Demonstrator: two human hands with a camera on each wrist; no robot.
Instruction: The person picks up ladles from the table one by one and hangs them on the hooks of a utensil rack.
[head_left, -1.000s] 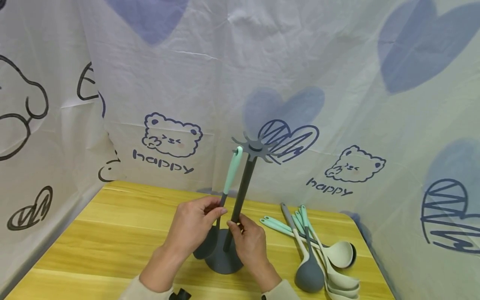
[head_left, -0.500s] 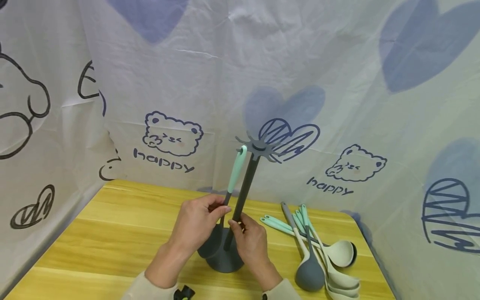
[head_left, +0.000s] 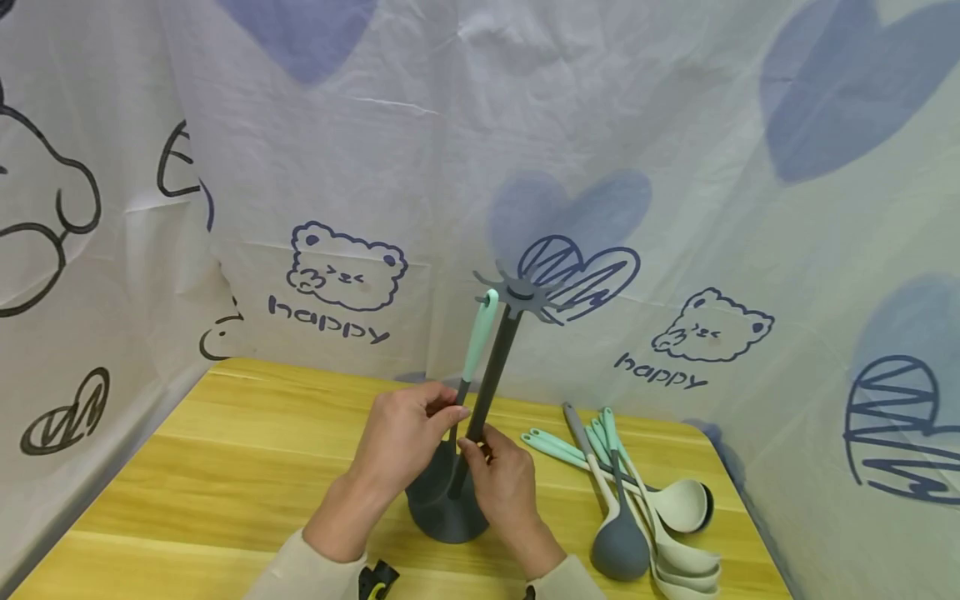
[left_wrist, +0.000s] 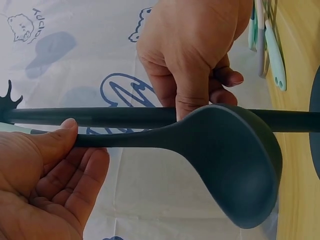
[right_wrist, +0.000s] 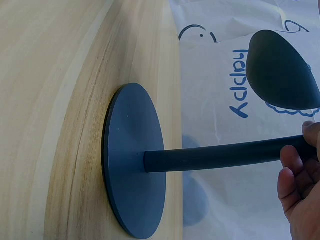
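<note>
My left hand [head_left: 401, 429] pinches the dark shaft of a ladle [head_left: 478, 337] between thumb and fingers. This ladle has a mint handle and a deep dark grey bowl [left_wrist: 235, 165]. Its holed handle end is right at one hook of a dark grey utensil stand [head_left: 495, 367], whose crown of hooks [head_left: 521, 289] tops a tall post. In the right wrist view the bowl hangs beside the post, above the round base [right_wrist: 135, 175]. Lower on the post, my right hand [head_left: 506, 479] grips it with thumb and fingers.
Right of the stand lies a pile of kitchen utensils: a white ladle [head_left: 678, 508], a dark grey spoon-like one [head_left: 621, 546] and several pale stacked ones [head_left: 686, 562], mostly mint-handled. A printed cloth [head_left: 450, 167] hangs behind the wooden table [head_left: 247, 467].
The left hand and ladle have shifted a little to the right, bringing the bowl over the base. The stand's top has also moved slightly right. The right hand keeps its hold on the post.
</note>
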